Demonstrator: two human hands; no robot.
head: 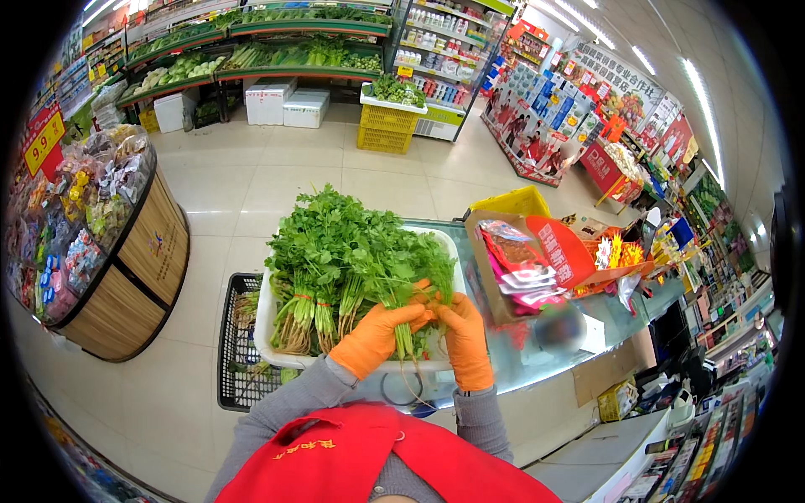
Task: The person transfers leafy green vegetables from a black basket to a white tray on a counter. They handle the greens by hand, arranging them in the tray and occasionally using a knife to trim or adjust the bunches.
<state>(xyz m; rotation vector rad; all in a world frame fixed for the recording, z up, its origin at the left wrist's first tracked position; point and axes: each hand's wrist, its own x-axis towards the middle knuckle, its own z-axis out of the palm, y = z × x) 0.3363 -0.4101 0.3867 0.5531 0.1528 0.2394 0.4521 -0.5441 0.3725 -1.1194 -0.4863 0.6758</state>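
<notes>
Both my hands wear orange gloves and meet over the right part of a white plastic tub (456, 251). My left hand (382, 330) is closed around the stems of a bunch of leafy coriander (402, 295), whose long roots hang over the tub's front rim. My right hand (462, 336) pinches a few thin green sprigs (445, 276) beside it. The fingertips of the two hands lie close together and partly hide each other. Several coriander bundles (304, 317) lie in the tub at the left, roots towards me, some tied with red bands.
The tub rests on a glass counter (503, 371). Left of it is a black plastic crate (229, 377) with loose greens. A cardboard box (490, 270) of packaged goods and a yellow bin (516, 201) stand at the right. A wood-sided candy display (148, 264) is at the far left.
</notes>
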